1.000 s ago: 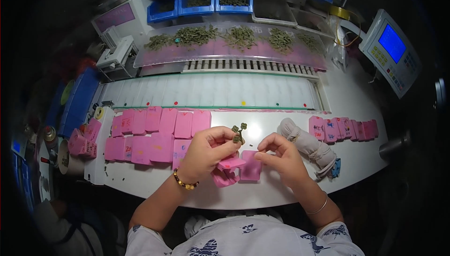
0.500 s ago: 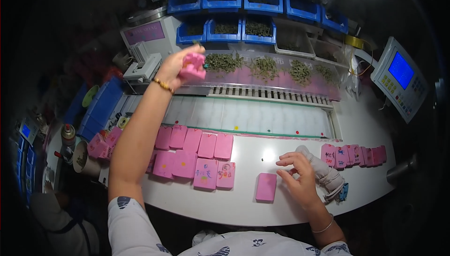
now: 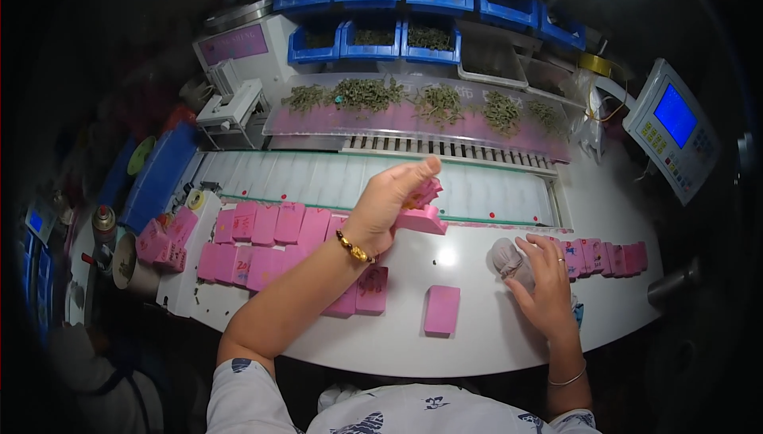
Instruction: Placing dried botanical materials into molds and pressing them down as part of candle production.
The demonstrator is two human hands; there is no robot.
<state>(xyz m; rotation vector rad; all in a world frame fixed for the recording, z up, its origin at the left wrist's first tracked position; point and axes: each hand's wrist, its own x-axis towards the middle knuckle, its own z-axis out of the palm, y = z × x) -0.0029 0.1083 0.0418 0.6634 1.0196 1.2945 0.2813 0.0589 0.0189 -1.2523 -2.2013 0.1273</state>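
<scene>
My left hand [image 3: 389, 203] is closed round a notched pink block [image 3: 423, 219], raised above the table and in front of the glass strip. The palm and fingers hide part of that block. Below and to its right, a single plain pink block [image 3: 442, 310] lies on the white table. My right hand [image 3: 544, 287], fingers apart and bent, is over a bundled grey cloth [image 3: 511, 263]; whether it presses on the cloth I cannot tell. Rows of pink blocks [image 3: 265, 267], some hand-marked, lie partly under my left forearm.
A clear tray [image 3: 318, 122] with heaps of dried green plant bits spans the back, below blue bins [image 3: 369, 40]. At right are more pink blocks [image 3: 592, 257] and a keypad display [image 3: 675, 120]. A spray can [image 3: 104, 223] stands at left.
My left hand has come from the tray's left end rightward and nearer, still with the notched pink block. My right hand has moved right, from beside the single block to the grey cloth.
</scene>
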